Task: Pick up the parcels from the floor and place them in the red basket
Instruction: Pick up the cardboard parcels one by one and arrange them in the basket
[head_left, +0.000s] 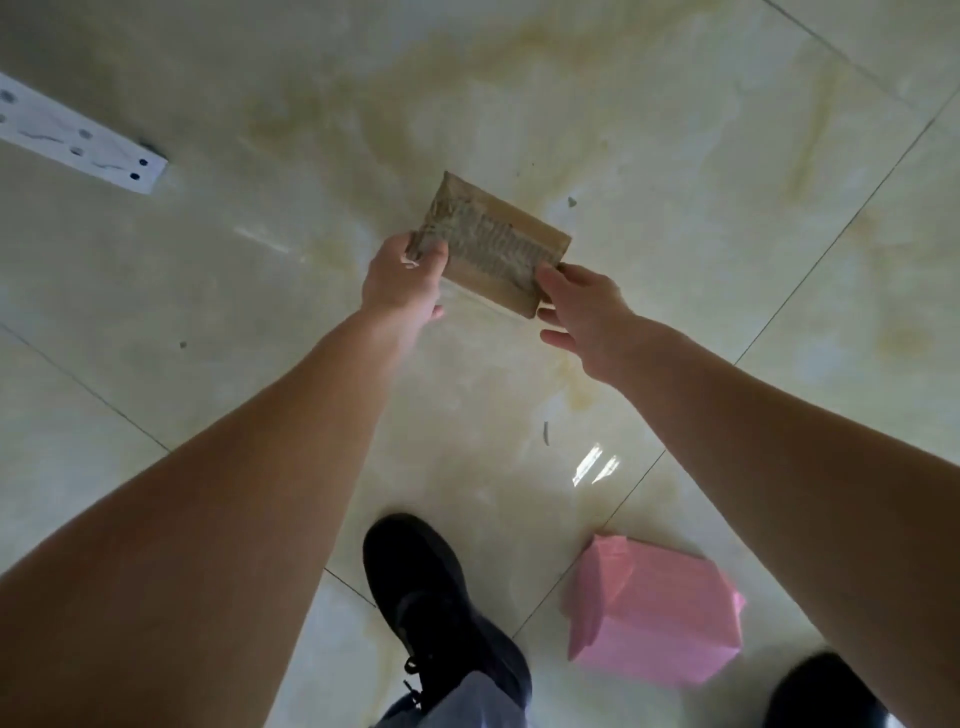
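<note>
You are holding a brown cardboard parcel out in front of you with both arms stretched forward, above the glossy cream floor tiles. Your left hand is gripping the parcel's left end, thumb lying over the top face and the other fingers curled underneath. Your right hand is pinching the parcel's near right corner, thumb on top and the remaining fingers loosely spread below the edge. The parcel's top face is showing a torn, grey patch where tape or a label has been ripped, and the parcel is sitting tilted, its far corner pointing away from you.

A second parcel, wrapped in pink plastic, is lying on the floor near you to the right, between your two feet and partly hidden by your right forearm. Your left black shoe is standing just left of the pink parcel, with a grey trouser leg showing at the bottom edge. Your right black shoe is peeking in at the bottom right corner.

Far to the left, a white strip with dark holes is lying flat on the floor, well apart from both parcels
</note>
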